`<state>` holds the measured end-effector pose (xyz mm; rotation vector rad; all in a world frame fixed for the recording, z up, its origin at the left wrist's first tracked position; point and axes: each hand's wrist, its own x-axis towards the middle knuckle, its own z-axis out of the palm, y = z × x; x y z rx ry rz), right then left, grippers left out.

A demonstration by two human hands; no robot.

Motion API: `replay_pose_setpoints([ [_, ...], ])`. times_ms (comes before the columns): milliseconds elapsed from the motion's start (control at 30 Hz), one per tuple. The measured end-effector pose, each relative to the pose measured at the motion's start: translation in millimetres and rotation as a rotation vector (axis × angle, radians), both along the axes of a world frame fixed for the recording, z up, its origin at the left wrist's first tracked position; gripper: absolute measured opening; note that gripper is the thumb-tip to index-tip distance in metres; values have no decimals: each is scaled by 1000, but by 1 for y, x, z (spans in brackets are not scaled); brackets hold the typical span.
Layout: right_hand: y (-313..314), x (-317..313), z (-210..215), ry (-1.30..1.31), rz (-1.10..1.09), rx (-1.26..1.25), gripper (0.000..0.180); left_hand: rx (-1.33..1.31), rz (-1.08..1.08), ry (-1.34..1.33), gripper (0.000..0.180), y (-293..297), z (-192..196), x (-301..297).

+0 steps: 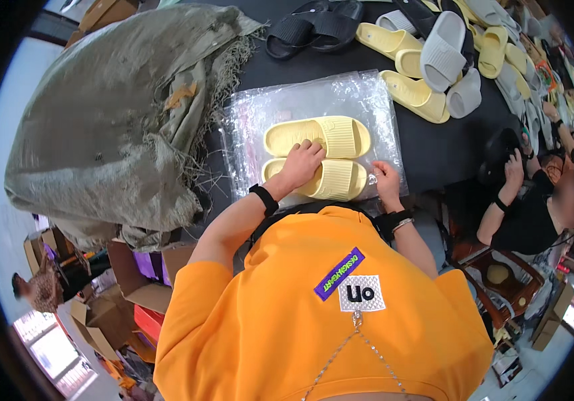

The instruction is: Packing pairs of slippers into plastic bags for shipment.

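A pair of pale yellow slide slippers lies side by side on a stack of clear plastic bags [250,113], both with ribbed straps to the right. My left hand [302,166] reaches over the near slipper [343,180], its fingers curled where the inner edges of the pair meet; the fingertips touch the far slipper [349,137]. Right of the straps, my right hand [387,184] is closed in a pinch on a crumpled bit of clear plastic bag at the stack's near right corner. Part of the near slipper's footbed is hidden under my left hand.
A frayed grey-green woven cloth [113,127] covers a bulky heap at the left. Black slides [313,30] and a pile of yellow and grey slides [444,50] lie on the dark table [434,157]. At the right, a co-worker [534,207] handles a black item. Cardboard boxes [143,277] stand lower left.
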<state>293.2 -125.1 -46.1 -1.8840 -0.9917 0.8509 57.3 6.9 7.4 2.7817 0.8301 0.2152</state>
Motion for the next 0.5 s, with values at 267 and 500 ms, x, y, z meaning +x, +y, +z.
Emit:
replay_pose_setpoints([
  [267,-2,-2,0,45,-47,12,18,79,322,-78,31,29,-19,-124],
  [500,5,-5,35,54,-51,-102,18,67,776,-65,18,58,-4,-184],
])
